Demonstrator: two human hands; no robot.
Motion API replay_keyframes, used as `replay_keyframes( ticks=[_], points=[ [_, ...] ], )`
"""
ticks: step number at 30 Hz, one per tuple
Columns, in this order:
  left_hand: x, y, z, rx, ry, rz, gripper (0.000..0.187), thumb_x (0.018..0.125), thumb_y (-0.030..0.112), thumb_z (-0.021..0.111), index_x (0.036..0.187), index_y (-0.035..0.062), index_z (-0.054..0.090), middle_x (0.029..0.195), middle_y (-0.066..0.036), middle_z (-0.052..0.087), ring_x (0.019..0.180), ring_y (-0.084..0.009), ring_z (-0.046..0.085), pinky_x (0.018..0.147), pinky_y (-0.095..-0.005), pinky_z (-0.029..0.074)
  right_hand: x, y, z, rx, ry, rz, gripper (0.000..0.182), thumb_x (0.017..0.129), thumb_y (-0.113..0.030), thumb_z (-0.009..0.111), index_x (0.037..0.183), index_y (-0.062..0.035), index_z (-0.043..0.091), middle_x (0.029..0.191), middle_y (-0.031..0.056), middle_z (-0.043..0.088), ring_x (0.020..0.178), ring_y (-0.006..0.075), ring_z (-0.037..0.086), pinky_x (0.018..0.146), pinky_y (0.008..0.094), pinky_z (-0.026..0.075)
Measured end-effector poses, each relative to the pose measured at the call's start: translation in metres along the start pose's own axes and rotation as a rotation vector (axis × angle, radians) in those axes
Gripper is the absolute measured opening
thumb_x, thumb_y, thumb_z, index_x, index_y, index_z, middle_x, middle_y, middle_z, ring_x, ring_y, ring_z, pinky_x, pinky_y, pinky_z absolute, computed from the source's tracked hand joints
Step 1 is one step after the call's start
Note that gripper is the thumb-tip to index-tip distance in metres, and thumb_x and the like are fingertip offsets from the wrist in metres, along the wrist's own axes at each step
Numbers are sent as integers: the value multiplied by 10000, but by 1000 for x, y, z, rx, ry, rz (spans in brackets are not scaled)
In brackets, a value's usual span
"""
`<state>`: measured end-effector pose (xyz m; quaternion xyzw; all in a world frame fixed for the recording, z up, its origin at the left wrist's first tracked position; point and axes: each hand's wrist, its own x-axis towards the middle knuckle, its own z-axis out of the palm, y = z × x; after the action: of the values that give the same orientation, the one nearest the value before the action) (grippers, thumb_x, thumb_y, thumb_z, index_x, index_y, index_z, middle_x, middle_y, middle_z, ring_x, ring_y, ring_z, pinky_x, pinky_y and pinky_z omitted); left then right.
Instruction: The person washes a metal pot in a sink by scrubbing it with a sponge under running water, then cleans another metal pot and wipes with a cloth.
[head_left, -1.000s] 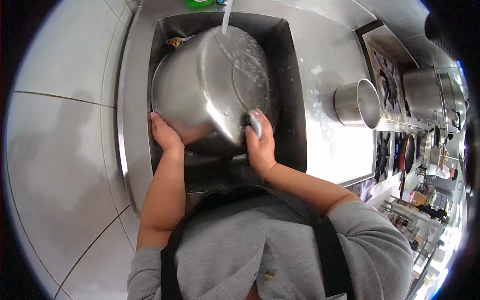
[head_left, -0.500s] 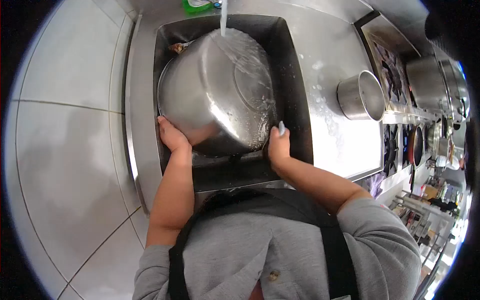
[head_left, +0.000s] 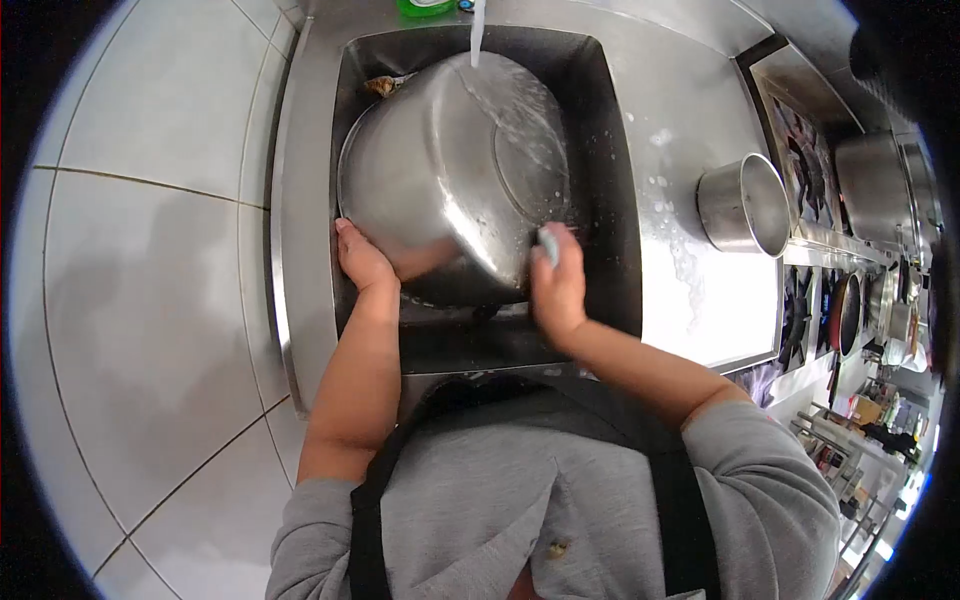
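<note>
At the centre of the frame, the right hand (head_left: 560, 283) had its fingers closed on a scouring pad (head_left: 549, 247) by the base of a tilted steel stockpot (head_left: 440, 180), the left hand (head_left: 366, 260) was spread against its rim, and the sink (head_left: 622, 200) surrounded the stockpot, left of a small saucepan (head_left: 744, 205).

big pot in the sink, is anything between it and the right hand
Only the small pale pad in the right hand, by the edge of the big pot; blur hides whether it touches. The running water lands farther off, out of the way.
</note>
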<state>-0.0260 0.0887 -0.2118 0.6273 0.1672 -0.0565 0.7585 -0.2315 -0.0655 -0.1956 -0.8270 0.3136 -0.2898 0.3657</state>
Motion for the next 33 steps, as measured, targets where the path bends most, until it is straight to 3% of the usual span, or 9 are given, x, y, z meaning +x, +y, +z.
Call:
replay_keyframes(
  ticks=[9,13,14,18,25,26,28,32,33],
  points=[
    [1,-2,1,-49,49,-14,527,1003,375,369,1251,-70,506,1266,-161,539,1125,-247,530,970,-332,406,132,-98,40,171,-244,-645,414,825,-210,593,1223,-96,570,1352,180,480,1242,378,452,1030,451,368],
    [-7,13,9,18,66,-32,499,1000,375,391,1196,-56,548,1168,-130,594,1034,-220,562,908,-319,435,239,-79,87,293,-126,-383,333,845,-298,602,1086,-74,646,1153,177,622,1074,343,586,939,411,448],
    [-11,17,11,26,77,-59,488,998,375,399,1172,-50,563,1129,-118,611,1001,-211,572,887,-314,444,255,-81,83,233,-192,-72,359,856,-357,576,1062,-74,653,1070,187,644,1000,360,608,896,429,464],
    [-15,19,14,-68,93,-9,469,994,374,415,1126,-44,583,1072,-100,629,959,-201,580,859,-307,454,272,-79,87,34,-160,-69,409,845,-399,555,1078,-76,645,1118,192,612,1030,381,579,914,433,451],
    [-6,10,9,0,68,-27,457,996,366,409,1120,-41,576,1090,-110,616,965,-208,576,871,-316,454,207,-85,71,348,-141,-644,368,786,-336,646,1055,-85,663,1129,158,626,1040,328,599,939,383,452],
    [-6,10,8,-17,65,-28,458,998,364,403,1124,-42,572,1094,-113,613,967,-210,576,875,-317,453,216,-84,73,353,-140,-640,368,786,-336,646,1055,-85,663,1129,158,626,1040,328,599,939,383,452],
    [-5,7,8,-41,36,2,460,1000,365,397,1126,-44,569,1093,-114,612,970,-213,576,877,-319,453,255,-83,81,295,-194,-64,382,765,-336,657,1054,-86,664,1146,153,622,1067,318,590,934,380,456],
    [-6,10,11,-3,57,33,467,1003,374,383,1109,-41,571,1090,-112,612,973,-216,578,876,-322,453,269,-93,90,168,-202,91,409,750,-339,660,1068,-83,656,1153,160,614,1075,325,580,926,392,459],
    [-9,14,13,-6,45,33,467,1003,374,383,1109,-41,571,1090,-112,612,973,-216,578,876,-322,453,254,-92,92,140,-140,-129,406,756,-333,653,1077,-83,651,1156,158,611,1079,327,575,928,395,457]
  ],
)
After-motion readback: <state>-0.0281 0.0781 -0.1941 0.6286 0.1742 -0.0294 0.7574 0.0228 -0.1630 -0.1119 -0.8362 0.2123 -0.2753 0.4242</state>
